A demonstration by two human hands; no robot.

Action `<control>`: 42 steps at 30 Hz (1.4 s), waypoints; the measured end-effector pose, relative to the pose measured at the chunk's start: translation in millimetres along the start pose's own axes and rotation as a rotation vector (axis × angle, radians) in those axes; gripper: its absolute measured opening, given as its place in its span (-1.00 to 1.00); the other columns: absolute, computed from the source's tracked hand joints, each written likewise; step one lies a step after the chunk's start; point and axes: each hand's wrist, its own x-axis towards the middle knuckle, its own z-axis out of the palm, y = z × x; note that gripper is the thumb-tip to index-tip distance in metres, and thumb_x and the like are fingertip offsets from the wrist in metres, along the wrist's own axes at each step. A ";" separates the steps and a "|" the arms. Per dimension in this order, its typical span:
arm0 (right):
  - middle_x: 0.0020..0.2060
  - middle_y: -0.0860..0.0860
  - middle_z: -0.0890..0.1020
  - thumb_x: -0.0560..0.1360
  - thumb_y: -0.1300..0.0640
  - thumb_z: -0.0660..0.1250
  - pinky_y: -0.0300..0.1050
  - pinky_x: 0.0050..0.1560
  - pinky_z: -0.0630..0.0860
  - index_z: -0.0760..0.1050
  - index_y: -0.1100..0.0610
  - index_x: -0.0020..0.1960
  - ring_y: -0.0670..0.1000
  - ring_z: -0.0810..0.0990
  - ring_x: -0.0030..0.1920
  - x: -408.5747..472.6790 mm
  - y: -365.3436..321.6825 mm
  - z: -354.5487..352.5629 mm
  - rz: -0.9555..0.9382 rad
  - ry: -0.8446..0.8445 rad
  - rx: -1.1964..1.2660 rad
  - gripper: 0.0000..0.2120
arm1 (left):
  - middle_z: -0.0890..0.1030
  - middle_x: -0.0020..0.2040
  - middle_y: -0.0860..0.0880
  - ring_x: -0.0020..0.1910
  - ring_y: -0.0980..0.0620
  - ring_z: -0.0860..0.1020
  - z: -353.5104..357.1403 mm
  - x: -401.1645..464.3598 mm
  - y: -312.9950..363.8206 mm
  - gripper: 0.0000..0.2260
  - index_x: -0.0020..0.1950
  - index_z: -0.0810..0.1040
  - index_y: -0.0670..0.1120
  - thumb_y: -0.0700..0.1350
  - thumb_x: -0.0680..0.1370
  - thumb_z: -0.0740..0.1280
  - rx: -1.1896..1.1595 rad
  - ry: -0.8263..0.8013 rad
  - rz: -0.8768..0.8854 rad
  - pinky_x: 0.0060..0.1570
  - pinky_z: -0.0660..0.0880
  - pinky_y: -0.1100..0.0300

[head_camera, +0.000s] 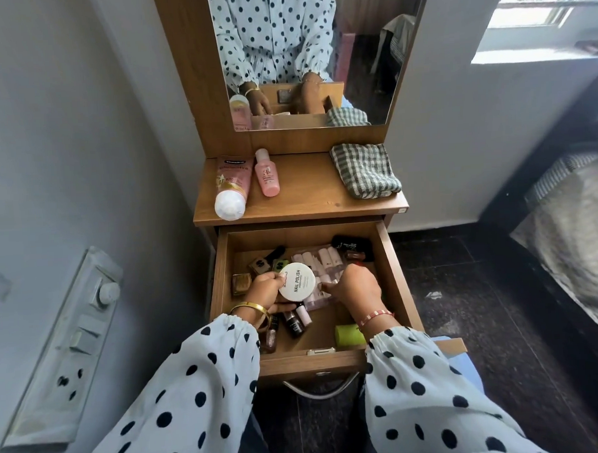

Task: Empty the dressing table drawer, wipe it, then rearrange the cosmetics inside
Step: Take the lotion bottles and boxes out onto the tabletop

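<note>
— Over the open drawer point(392, 273), nearest us, what does each hand have?

— The left hand point(263, 294) has its grip clamped on the round white nail polish remover tub point(297, 282), lid facing up, just above the bottles at the drawer's left. The right hand point(357, 288) is curled down over the clear pack of small white-capped bottles point(321, 270) at the drawer's middle; whether its grip has closed on the pack I cannot tell, since the fingertips are hidden.

— Which way must the tub travel?

— Away from the body and up. The bench point(307, 202) top lies beyond the drawer, and the bare stretch right of the pink tube point(230, 186) and pink bottle point(266, 174) is straight ahead of the left hand, so that hand looks the nearer one.

— And the cloth?

— The checked cloth point(363, 170) sits folded at the bench's right, farther back, untouched.
</note>
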 end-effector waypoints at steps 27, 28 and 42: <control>-0.25 0.06 0.61 0.45 0.18 0.40 -0.23 -0.46 0.51 0.49 0.25 0.04 -0.02 0.61 -0.34 -15.3 13.9 -22.1 -0.066 -0.210 0.846 -0.78 | 0.39 0.09 -0.22 0.03 -0.19 0.43 -4.5 0.3 4.8 -0.94 0.01 0.33 -0.18 -0.24 0.61 0.09 -0.005 0.051 -0.025 -0.34 0.58 0.04; -0.25 0.06 0.61 0.45 0.18 0.40 -0.24 -0.48 0.51 0.49 0.25 0.04 -0.03 0.61 -0.33 -17.5 15.4 -23.0 -0.072 -0.208 0.851 -0.78 | 0.39 0.10 -0.23 0.03 -0.20 0.43 -4.4 -0.1 4.4 -0.93 -0.01 0.34 -0.18 -0.24 0.61 0.09 -0.014 0.045 -0.030 -0.42 0.58 0.08; -0.27 0.08 0.63 0.48 0.21 0.34 -0.27 -0.48 0.50 0.51 0.22 0.00 -0.08 0.61 -0.40 -35.9 8.9 -76.2 -0.158 -0.257 1.038 -0.88 | 0.50 -0.16 -0.21 -0.31 -0.13 0.55 -5.6 -26.0 37.7 -0.68 0.30 0.31 -0.32 -0.17 0.62 0.07 -0.281 -0.057 0.052 -0.53 0.56 0.19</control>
